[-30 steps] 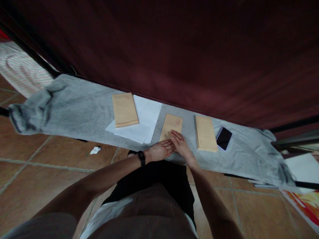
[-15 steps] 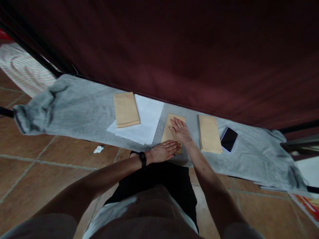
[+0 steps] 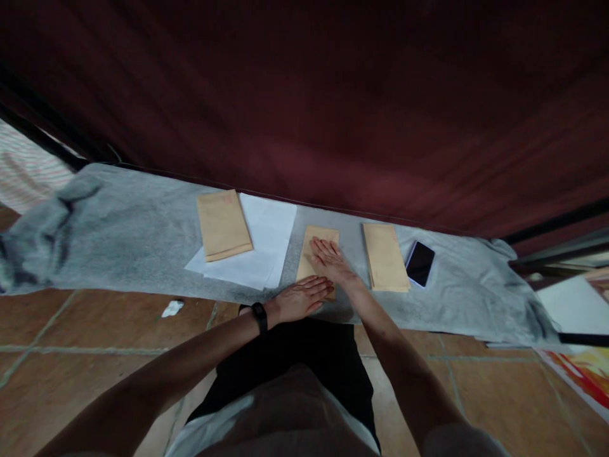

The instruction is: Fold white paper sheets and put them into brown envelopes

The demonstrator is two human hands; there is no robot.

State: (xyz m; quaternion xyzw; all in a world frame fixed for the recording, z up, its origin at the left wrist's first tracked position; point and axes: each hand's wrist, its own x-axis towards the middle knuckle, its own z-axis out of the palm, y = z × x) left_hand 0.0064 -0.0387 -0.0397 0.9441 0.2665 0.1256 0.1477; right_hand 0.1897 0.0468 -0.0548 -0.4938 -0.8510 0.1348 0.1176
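A brown paper envelope [image 3: 308, 249] lies on the grey cloth in front of me, partly covered by both hands. My left hand [image 3: 301, 298] rests flat across its near end, fingers stretched out to the right. Further up, my right hand [image 3: 332, 260] is laid flat on the envelope's upper part with its fingers out. To the left, a stack of brown envelopes [image 3: 223, 225] sits partly on white paper sheets [image 3: 269, 231]. Right of my hands is another stack of brown envelopes [image 3: 386, 257].
The grey cloth [image 3: 143, 235] covers a long, narrow surface. A dark-screened phone [image 3: 420, 263] lies at its right part. Behind hangs a dark red curtain [image 3: 304, 108]. A white scrap [image 3: 172, 308] is on the tiled floor [image 3: 104, 330].
My view has shifted, so the things on the cloth appear further left. Both hands stay flat on the envelope, with little visible change in their placement.
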